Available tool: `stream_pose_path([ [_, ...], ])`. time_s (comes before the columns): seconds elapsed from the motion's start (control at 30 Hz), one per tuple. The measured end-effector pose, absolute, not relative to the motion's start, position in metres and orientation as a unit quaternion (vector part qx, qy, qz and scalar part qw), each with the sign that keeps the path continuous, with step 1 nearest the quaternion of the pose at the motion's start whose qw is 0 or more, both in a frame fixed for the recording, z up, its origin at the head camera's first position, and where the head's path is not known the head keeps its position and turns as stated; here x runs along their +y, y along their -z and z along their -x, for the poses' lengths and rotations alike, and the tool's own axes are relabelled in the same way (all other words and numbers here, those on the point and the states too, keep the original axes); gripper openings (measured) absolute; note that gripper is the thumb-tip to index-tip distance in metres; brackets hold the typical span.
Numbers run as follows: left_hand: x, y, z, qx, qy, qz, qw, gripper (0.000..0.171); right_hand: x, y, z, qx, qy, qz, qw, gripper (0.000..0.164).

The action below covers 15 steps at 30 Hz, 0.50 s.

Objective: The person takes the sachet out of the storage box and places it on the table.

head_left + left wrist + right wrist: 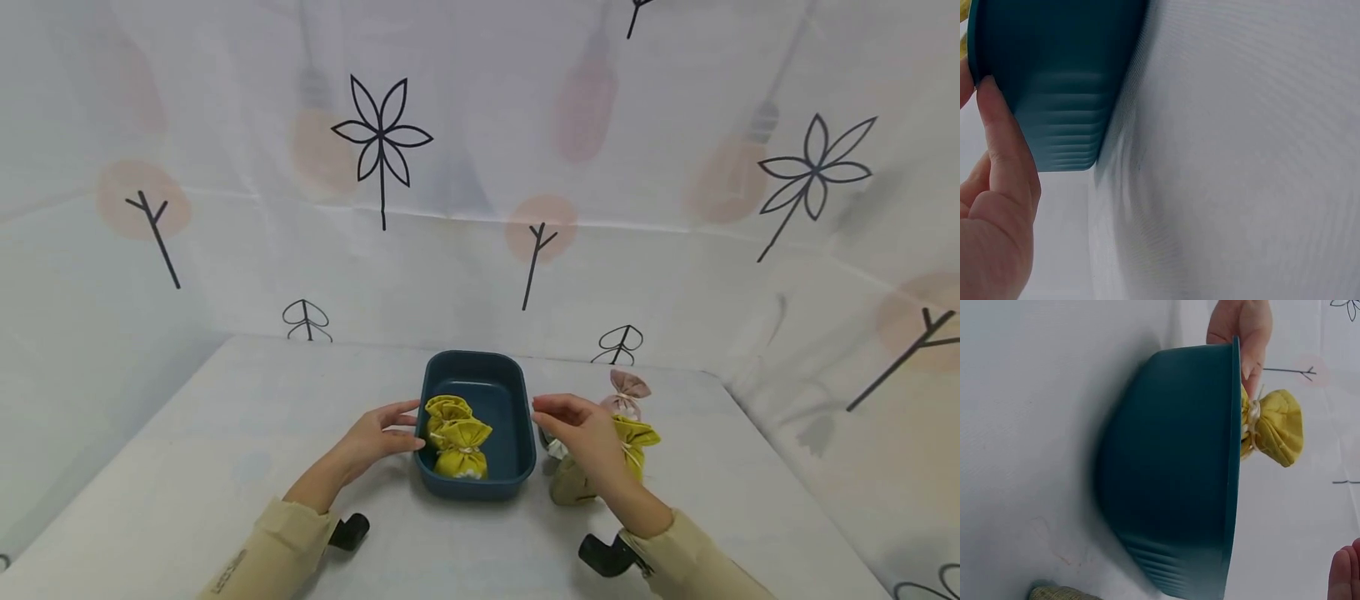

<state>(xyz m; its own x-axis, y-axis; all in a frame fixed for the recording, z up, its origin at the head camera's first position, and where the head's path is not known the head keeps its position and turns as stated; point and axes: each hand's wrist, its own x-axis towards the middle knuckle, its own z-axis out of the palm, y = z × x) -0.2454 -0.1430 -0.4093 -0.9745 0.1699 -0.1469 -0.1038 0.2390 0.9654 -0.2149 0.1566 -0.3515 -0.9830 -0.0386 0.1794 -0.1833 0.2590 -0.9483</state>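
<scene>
A dark teal plastic bin (pixel 510 483) stands on the table with two yellow cloth pouches (pixel 461 446) in its left half, each tied at the neck. My left hand (pixel 371 437) touches the bin's left rim with fairly straight fingers; the left wrist view shows the fingertips (pixel 990 94) against the outer wall. Beside the right rim, my right hand (pixel 588 433) hovers with thumb and fingers close together. The right wrist view shows its fingers (pixel 1343 575) apart from the bin, with no object visible in them.
Right of the bin, partly behind my right hand, are another yellow pouch (pixel 633 437), a pink pouch (pixel 624 396), an olive woven pouch (pixel 572 483) and something grey-white (pixel 556 448). A patterned curtain (pixel 450 275) hangs behind the white table (pixel 337 375).
</scene>
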Motion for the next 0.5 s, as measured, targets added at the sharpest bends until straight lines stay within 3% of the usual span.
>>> stream_pose_path([
  [0.5, -0.142, 0.410, 0.246, 0.783, -0.612, -0.021, 0.105, 0.071, 0.145, 0.352, 0.232, -0.794, -0.595, -0.110, 0.050, 0.029],
])
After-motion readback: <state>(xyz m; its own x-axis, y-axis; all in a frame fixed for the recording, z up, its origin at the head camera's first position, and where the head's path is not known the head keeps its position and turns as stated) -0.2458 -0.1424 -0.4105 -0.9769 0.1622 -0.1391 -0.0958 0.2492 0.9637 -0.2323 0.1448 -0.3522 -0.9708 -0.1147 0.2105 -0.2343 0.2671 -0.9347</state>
